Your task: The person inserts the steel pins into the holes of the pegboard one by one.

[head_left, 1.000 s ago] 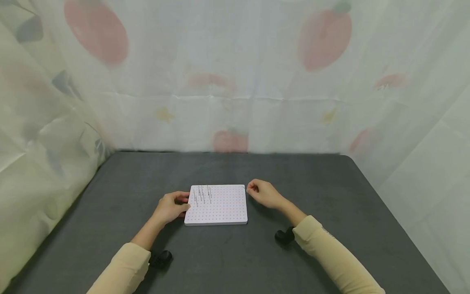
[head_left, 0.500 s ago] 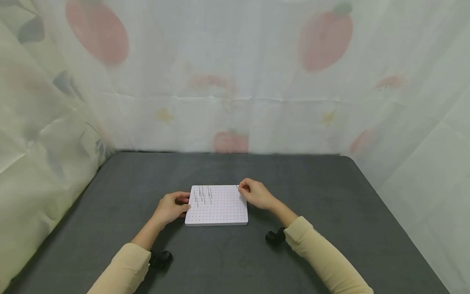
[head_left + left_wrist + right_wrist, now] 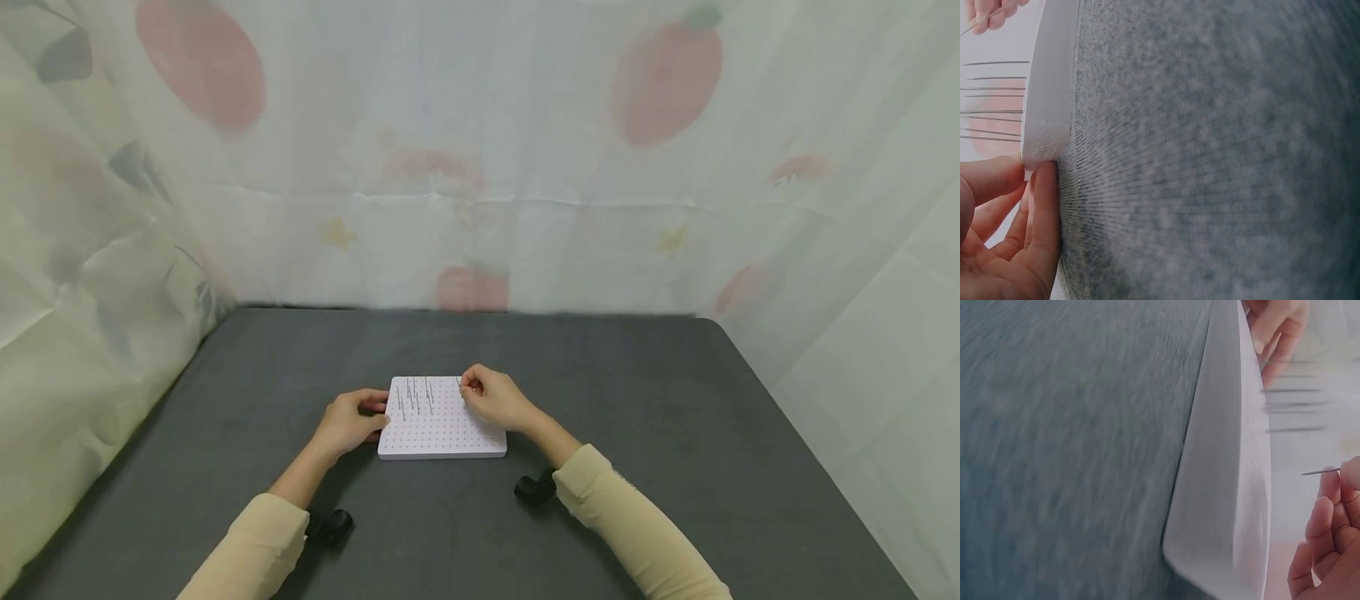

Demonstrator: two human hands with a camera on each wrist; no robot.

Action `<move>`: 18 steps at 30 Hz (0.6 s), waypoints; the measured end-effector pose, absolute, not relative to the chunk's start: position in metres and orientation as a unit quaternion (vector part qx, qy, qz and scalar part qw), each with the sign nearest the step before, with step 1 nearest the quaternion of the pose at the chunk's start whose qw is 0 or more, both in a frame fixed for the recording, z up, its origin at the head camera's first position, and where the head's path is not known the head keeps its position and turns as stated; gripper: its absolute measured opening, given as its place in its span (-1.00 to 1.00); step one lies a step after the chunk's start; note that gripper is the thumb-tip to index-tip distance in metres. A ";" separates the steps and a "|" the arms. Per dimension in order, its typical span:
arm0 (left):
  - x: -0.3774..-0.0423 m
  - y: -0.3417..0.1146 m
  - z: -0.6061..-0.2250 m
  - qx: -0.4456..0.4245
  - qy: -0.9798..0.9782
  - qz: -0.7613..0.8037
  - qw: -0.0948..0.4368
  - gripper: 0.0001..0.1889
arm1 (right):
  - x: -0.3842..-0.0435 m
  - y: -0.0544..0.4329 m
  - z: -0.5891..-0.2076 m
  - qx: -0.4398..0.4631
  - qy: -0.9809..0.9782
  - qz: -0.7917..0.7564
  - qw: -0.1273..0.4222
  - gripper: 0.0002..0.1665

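Note:
A white board (image 3: 442, 433) dotted with rows of small holes lies flat on the table. Several thin metal pins (image 3: 415, 396) stand upright in its far left part. My left hand (image 3: 348, 425) grips the board's left edge, thumb on top and fingers below, as the left wrist view shows. Over the right half of the board, my right hand (image 3: 495, 398) pinches another thin metal pin (image 3: 1319, 471) between thumb and forefinger. In the right wrist view this pin's pointed end sticks out beyond the fingertips, apart from the board's surface.
The dark grey table (image 3: 450, 533) extends all round the board. A pale curtain (image 3: 480, 233) with fruit prints hangs along its far edge, and a draped sheet (image 3: 82, 317) borders the left side. Black wrist cameras (image 3: 534, 488) sit below both wrists.
My right hand has moved left, from beside the board's right edge to over its right half, carrying the pin. The left hand and the board have stayed put.

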State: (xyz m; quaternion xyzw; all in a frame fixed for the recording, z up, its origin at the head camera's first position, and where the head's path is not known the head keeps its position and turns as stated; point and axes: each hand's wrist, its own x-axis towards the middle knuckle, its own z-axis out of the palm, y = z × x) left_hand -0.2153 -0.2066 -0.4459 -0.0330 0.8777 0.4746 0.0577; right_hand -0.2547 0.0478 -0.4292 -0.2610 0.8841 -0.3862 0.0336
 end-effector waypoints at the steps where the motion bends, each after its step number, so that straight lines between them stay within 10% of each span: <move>1: -0.215 -0.206 -0.446 -0.033 0.878 0.474 0.057 -0.54 | -0.255 0.046 -0.430 -0.260 0.884 -0.387 0.033 -0.92; 18: -0.214 -0.206 -0.447 -0.033 0.880 0.471 0.054 -0.54 | -0.253 0.028 -0.432 -0.282 0.867 -0.411 0.009 -0.94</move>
